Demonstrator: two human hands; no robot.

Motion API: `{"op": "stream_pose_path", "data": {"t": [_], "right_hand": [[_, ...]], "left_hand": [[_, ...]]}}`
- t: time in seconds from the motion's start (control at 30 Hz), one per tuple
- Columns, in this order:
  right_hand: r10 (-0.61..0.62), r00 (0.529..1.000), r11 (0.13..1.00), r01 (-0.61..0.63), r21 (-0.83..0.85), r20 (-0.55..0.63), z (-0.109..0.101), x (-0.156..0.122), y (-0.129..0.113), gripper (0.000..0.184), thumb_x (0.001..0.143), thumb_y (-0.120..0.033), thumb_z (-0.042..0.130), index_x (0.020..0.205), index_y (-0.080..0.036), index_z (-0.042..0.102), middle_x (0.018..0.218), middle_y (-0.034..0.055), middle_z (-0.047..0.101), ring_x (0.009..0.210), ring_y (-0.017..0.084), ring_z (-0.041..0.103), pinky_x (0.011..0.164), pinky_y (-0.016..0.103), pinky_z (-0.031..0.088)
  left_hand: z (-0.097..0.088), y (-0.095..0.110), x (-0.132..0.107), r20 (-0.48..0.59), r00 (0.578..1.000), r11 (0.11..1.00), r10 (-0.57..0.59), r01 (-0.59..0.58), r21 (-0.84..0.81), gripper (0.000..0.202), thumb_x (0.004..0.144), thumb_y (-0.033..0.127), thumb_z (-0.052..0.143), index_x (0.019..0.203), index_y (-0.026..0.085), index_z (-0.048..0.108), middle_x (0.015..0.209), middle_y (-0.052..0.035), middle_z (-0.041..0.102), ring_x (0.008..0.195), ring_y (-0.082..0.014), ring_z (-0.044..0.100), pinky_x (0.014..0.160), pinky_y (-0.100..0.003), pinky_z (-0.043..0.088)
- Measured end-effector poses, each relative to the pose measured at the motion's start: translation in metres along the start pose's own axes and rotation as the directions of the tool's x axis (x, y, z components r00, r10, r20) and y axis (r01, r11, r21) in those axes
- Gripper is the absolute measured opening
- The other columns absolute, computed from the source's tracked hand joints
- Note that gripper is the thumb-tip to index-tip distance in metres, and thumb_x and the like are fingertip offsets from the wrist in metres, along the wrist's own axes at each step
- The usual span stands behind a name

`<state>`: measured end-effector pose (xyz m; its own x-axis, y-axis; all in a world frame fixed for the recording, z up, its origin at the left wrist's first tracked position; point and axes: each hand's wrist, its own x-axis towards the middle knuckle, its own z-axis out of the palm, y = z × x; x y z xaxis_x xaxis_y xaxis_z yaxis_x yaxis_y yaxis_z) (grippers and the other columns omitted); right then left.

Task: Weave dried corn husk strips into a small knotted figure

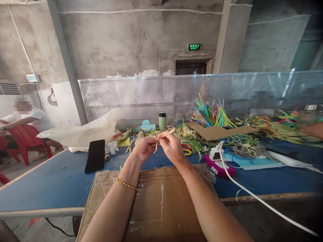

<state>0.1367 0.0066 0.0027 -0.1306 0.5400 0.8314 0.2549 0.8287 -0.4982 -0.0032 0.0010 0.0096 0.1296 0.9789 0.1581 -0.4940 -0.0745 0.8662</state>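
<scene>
Above the far edge of a taped cardboard box [156, 198], my left hand [144, 148] and my right hand [172, 148] meet, fingertips almost touching. Both are pinched closed on a thin, pale strip of dried husk [155, 147]. One end hangs below the fingers, and another sticks out over the right hand. Just beyond lies a heap of dry and green plant strips [185, 133]. Beside my right hand are yellow-and-red handles [187, 150], perhaps of scissors, partly hidden. The fingers cover the middle of the strip.
On the blue table [58, 181] lie a black phone [95, 156], a plastic bag [85, 131] and a pink power strip [219, 166] with a white cable. A green flask [162, 121], colourful twisted stems [212, 112] and a cardboard sheet [217, 131] stand farther back. Another person's hand [313, 130] is at right.
</scene>
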Motion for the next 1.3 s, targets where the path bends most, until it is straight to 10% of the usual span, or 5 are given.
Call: {"op": "stream_pose_path", "data": {"t": [0.7,0.9,1.3], "right_hand": [[0.071,0.993,0.967,-0.091,-0.240,-0.091,-0.001,-0.002,0.006,0.008,0.083,-0.021,0.056,0.079,-0.021,0.062,0.072,0.0043,0.072,0.060,0.018,0.063,0.060,0.028,0.047],[-0.130,0.989,0.828,0.071,-0.557,-0.068,-0.005,-0.002,0.007,0.009,0.084,-0.018,0.062,0.076,-0.021,0.066,0.080,0.0093,0.074,0.083,0.026,0.064,0.078,0.036,0.044],[0.044,0.990,0.949,-0.001,-0.314,0.130,-0.016,0.005,0.018,0.006,0.084,-0.017,0.056,0.080,-0.022,0.057,0.077,0.0046,0.071,0.072,0.020,0.065,0.070,0.030,0.047]], "left_hand": [[0.005,-0.009,-0.001,-0.005,0.963,0.918,0.269,-0.255,0.304,0.018,0.054,0.005,0.072,0.072,0.010,0.072,0.063,-0.0016,0.064,0.055,-0.0094,0.050,0.056,-0.025,0.037],[0.007,-0.005,-0.005,0.016,0.958,0.874,0.285,-0.266,0.407,0.030,0.053,0.001,0.061,0.079,0.011,0.072,0.056,0.0025,0.058,0.053,-0.0094,0.047,0.056,-0.024,0.035],[0.004,0.000,-0.009,0.199,0.973,0.923,0.117,-0.181,0.340,0.050,0.055,0.002,0.067,0.104,0.008,0.071,0.063,0.0020,0.059,0.059,-0.0121,0.054,0.062,-0.029,0.040]]}}
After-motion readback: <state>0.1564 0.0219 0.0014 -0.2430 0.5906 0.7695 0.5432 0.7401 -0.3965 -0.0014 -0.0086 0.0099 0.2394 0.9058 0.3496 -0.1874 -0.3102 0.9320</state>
